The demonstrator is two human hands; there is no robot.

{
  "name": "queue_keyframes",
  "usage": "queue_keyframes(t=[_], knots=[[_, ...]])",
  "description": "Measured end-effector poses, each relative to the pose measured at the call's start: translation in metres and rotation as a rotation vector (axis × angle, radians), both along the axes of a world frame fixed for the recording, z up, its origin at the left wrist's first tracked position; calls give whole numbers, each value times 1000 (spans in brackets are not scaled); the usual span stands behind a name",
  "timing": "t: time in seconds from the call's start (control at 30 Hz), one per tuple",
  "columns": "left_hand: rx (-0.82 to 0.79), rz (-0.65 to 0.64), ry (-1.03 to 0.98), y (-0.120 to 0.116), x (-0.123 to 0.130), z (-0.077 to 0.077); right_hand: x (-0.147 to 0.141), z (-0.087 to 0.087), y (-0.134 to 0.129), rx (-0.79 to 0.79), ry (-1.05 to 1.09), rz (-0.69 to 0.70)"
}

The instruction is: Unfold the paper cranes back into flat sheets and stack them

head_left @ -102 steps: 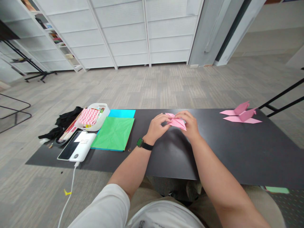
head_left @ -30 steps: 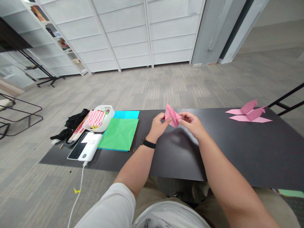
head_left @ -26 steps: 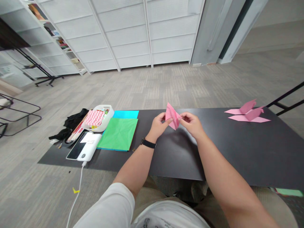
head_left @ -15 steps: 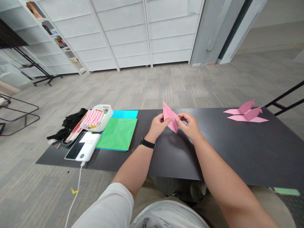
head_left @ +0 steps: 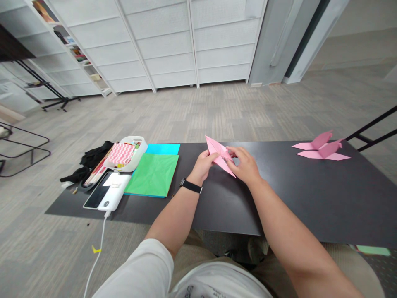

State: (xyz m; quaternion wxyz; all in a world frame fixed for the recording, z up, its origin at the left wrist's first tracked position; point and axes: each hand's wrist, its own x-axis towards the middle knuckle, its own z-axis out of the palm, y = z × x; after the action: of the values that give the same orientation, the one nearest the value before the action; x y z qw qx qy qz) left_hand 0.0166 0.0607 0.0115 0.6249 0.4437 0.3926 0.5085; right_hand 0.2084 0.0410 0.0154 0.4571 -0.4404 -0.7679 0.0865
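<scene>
A folded pink paper [head_left: 219, 154] is held above the dark table [head_left: 229, 203], its long points running from upper left to lower right. My left hand [head_left: 202, 165] pinches its left side, thumb on top. On the other side, my right hand [head_left: 244, 164] has its fingers closed on the right part of the paper, hiding some of it. A black band circles my left wrist. Two folded pink paper birds [head_left: 325, 150] stand side by side at the table's right.
Green paper [head_left: 154, 174] lies over blue sheets [head_left: 164, 149] to the left. Beside it are a white basket [head_left: 141, 151], a phone [head_left: 98, 193], a white power bank [head_left: 115, 192] with a cable, and black cloth [head_left: 94, 156].
The pink paper has tilted, its upper point moving left and its lower point right. My left hand has shifted slightly left, and my right hand's fingers have moved over the paper.
</scene>
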Motion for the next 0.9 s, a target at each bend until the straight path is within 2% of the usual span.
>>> queue_keyframes(t=[0.23, 0.53, 0.77, 0.9], knots=[[-57, -4, -106, -3, 0, 6, 2, 2, 0, -14, 35, -1], [-117, 6, -92, -4, -1, 7, 2, 6, 0, 119, -16, -6], [-86, 10, -53, -3, -1, 6, 4, 7, 0, 69, -7, -29], [30, 71, 44, -3, 2, 2, 2, 7, 0, 39, 80, -49]])
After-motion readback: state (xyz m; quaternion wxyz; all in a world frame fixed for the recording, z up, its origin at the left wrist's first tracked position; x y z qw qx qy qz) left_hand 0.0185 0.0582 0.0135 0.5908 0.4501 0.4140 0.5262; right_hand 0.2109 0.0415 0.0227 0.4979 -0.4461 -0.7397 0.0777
